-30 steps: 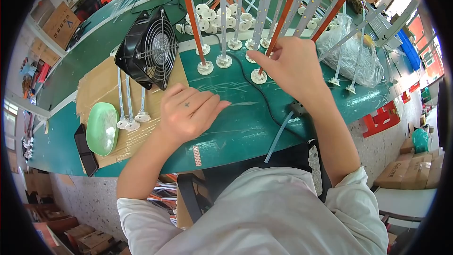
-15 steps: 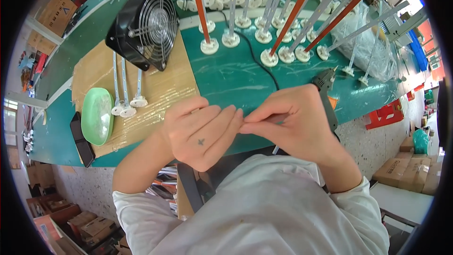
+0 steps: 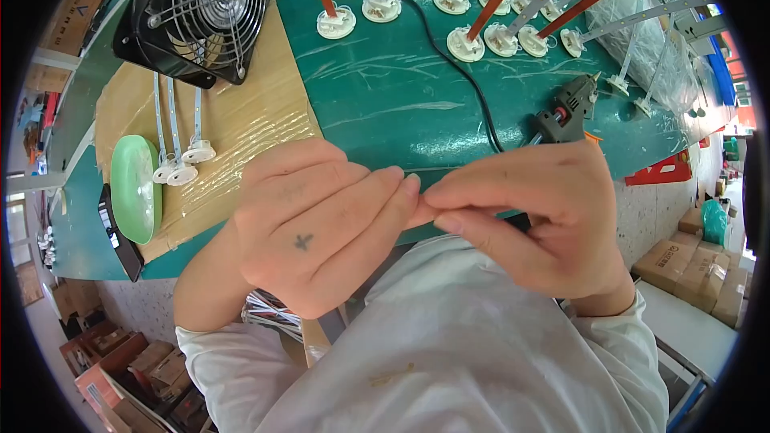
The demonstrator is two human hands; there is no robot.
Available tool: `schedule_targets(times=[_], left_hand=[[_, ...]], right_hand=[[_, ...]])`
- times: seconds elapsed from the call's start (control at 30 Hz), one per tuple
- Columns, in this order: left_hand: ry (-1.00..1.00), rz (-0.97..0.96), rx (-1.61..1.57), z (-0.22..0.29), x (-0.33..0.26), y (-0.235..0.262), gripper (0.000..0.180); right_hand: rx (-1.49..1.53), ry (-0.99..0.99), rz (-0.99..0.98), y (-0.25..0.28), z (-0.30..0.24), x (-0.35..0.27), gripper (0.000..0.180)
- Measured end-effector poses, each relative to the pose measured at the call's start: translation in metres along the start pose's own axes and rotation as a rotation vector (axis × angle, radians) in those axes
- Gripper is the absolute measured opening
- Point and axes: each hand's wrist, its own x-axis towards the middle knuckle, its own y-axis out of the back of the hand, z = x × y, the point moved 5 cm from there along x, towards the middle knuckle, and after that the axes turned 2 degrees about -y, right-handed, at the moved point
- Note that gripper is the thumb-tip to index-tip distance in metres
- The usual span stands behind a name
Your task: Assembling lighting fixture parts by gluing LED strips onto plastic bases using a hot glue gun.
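My left hand (image 3: 313,220) is closed with its back turned up, fingers pointing right. Against its fingertips, my right hand (image 3: 533,212) pinches with thumb and forefinger. Whatever the two hands hold between them is hidden or too small to name. Both are raised over the near edge of the green table (image 3: 385,104). Just beyond the right hand lies a dark glue gun (image 3: 565,108). Past the left hand, LED strips on round white bases (image 3: 183,174) rest on a brown cardboard sheet (image 3: 249,152).
A black fan (image 3: 208,16) with a wire guard stands at the back left. Several strips on round white bases (image 3: 467,44) stand along the back. A black cable (image 3: 449,56) crosses the table. At left sit a green dish (image 3: 135,188) and a black phone (image 3: 119,232).
My hands have come closer to the view and a little apart sideways, still meeting at the fingertips. The view has shifted, so the table's things sit higher.
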Motion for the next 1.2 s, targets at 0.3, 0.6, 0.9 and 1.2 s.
schedule_targets(times=[0.3, 0.6, 0.9, 1.2], left_hand=[[0.151, -0.080, -0.128, -0.009, -0.001, -0.006, 0.034], [0.202, 0.012, -0.208, -0.018, -0.007, -0.012, 0.028], [0.125, -0.155, -0.094, -0.022, 0.012, -0.010, 0.024], [0.107, -0.487, 0.016, 0.058, 0.052, -0.021, 0.032]], right_hand=[[-0.387, 0.222, 0.070, -0.009, -0.009, -0.007, 0.014], [-0.357, 0.100, 0.263, 0.033, -0.001, -0.033, 0.005], [-1.141, -0.720, 0.452, 0.211, 0.037, -0.182, 0.010], [-0.558, -0.160, 0.380, 0.126, -0.012, -0.140, 0.018]])
